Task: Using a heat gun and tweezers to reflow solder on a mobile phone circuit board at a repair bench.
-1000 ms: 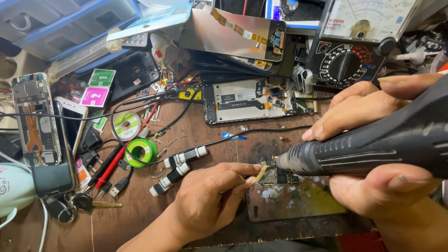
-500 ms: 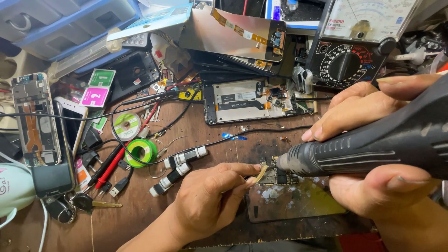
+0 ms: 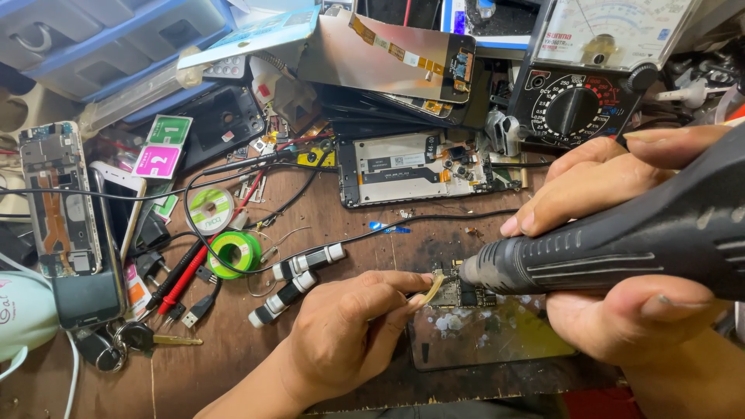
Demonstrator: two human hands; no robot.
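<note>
The right hand [image 3: 621, 256] is wrapped round a thick black rotary tool [image 3: 621, 237], fingers over the top and thumb beneath, so the heavy body stays level and its nose comes in low from the right; that nose sits right at a small circuit board [image 3: 459, 293], which lies on a dark mat [image 3: 497, 341] near the front edge of the tabletop [image 3: 233, 357]; pale dust is scattered on the mat just beside it. The left hand [image 3: 349, 334] is curled, its fingertips pressed together on a thin tan stick [image 3: 431, 289] whose end rests against the board's left edge, seemingly to pin the little board against the tool's push. Two black-and-white screwdriver handles [image 3: 299, 279] lie just left of that hand; a green solder spool [image 3: 233, 252] sits further left; an opened phone frame [image 3: 423, 167] lies further back, and an analogue multimeter [image 3: 590, 74] stands behind it.
</note>
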